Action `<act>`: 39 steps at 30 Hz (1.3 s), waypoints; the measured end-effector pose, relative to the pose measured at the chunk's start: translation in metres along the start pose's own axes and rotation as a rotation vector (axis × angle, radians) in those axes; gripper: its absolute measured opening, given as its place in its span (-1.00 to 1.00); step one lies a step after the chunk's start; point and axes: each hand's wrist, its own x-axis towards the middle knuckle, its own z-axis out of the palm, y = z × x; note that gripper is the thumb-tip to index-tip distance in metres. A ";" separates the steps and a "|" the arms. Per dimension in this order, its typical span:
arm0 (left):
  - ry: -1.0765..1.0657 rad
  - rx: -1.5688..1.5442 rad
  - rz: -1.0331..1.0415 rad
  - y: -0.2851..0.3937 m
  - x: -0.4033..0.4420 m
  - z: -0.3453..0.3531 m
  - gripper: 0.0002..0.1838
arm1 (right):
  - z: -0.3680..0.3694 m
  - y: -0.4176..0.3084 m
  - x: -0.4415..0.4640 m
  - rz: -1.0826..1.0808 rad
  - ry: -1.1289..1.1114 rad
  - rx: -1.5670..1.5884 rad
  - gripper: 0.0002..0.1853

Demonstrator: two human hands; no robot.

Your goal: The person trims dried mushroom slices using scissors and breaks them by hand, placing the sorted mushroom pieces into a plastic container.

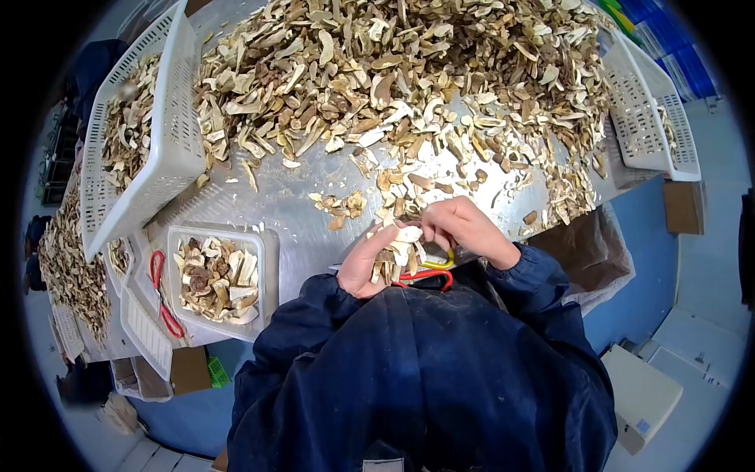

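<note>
My left hand (pixel 366 261) is cupped around a bunch of dried mushroom slices (pixel 403 250), close to the table's front edge. My right hand (pixel 469 229) is beside it, its fingers curled together near the top of that bunch; what they pinch is hidden. Just below both hands, a red handle loop (pixel 431 275) and a yellow handle loop (pixel 445 260) show against my dark clothing. A small cluster of slices (pixel 340 206) lies on the metal table (pixel 295 236) beyond my left hand. A clear plastic tub (pixel 270 271) holding more slices stands to the left.
A large heap of dried mushroom slices (pixel 377 86) covers the table's far side. White perforated baskets stand left (pixel 179 110) and right (pixel 633 106). Red-handled scissors (pixel 160 291) lie left of the tub. A lined box (pixel 586 263) stands below the right edge.
</note>
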 end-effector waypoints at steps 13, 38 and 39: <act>-0.016 0.000 -0.006 0.005 -0.005 0.014 -0.74 | 0.012 -0.006 -0.002 -0.099 -0.008 -0.179 -0.76; 1.332 1.380 1.146 0.152 -0.252 -0.115 -0.64 | -0.068 0.022 0.030 -0.160 0.539 -0.197 -0.76; 1.302 1.283 1.250 0.149 -0.248 -0.106 -0.66 | -0.067 0.021 0.030 -0.181 0.583 -0.328 -0.78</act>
